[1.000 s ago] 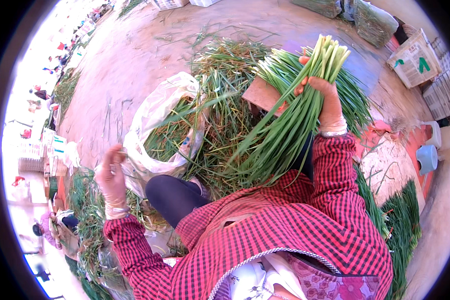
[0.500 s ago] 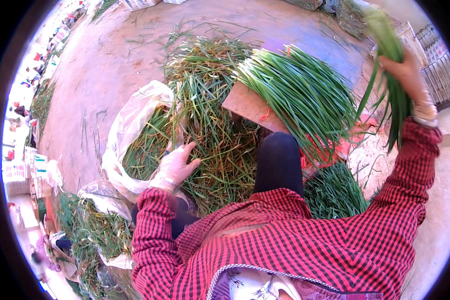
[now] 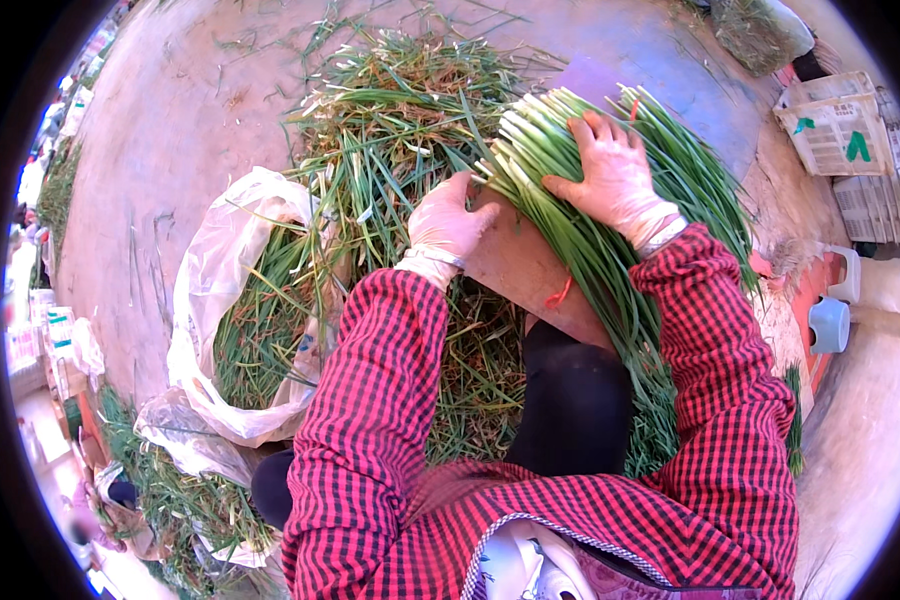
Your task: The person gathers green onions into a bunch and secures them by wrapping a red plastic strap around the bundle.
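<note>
My gloved right hand (image 3: 610,175) rests on top of a bunch of green chives (image 3: 540,165), fingers spread and thumb apart. The chives lie slantwise over a brown board (image 3: 535,270), pale stem ends toward the far left. Beside those ends is my gloved left hand (image 3: 450,225), its thumb apart from the fingers and nothing held. More chives (image 3: 705,165) lie to the right with a red-orange tie round them, and another red-orange tie (image 3: 562,292) shows near the board's front edge.
A heap of loose chive leaves and trimmings (image 3: 390,130) lies left of the board. Next to it stands a white plastic bag (image 3: 195,330) with greens inside. Cut chives (image 3: 650,440) are beside my knee (image 3: 570,400). Pale crates (image 3: 835,125) and a light-blue container (image 3: 828,325) are at the right.
My right hand has come from the raised far right down to the board, and the bunch it held now lies on the chives there. My left hand has moved up and right toward the stem ends.
</note>
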The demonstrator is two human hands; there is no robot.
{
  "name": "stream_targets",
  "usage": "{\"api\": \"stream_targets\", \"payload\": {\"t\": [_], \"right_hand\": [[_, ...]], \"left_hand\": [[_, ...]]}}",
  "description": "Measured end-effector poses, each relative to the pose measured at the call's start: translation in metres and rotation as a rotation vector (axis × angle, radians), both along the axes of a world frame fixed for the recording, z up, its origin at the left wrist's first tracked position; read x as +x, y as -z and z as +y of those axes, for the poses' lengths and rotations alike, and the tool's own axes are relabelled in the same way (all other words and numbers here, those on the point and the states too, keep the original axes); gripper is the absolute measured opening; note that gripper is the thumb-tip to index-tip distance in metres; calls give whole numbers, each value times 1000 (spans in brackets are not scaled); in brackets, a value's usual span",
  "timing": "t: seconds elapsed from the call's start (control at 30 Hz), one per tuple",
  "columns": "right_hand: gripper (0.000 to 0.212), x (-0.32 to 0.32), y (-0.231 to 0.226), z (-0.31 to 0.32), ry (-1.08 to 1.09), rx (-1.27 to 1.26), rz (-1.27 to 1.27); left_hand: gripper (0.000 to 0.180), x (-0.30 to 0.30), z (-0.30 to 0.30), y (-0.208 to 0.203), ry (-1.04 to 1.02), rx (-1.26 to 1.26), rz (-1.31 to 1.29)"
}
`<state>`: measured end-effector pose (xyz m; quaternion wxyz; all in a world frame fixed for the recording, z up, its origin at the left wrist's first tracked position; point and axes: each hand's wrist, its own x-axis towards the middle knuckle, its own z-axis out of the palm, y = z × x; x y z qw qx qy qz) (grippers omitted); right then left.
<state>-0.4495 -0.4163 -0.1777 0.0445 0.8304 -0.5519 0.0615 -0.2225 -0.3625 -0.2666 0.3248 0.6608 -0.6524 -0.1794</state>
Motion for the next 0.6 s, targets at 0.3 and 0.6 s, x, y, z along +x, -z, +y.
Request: {"api": "stream_targets", "payload": {"t": [0.3,0.6], "right_hand": [[83,-17,27,-11,-47,19,-289],[82,-17,28,-9,-42,4,-318]], "left_hand": [[23,64,18,20,-433,137,968],[31,-47,19,-32,11,186,385]]}}
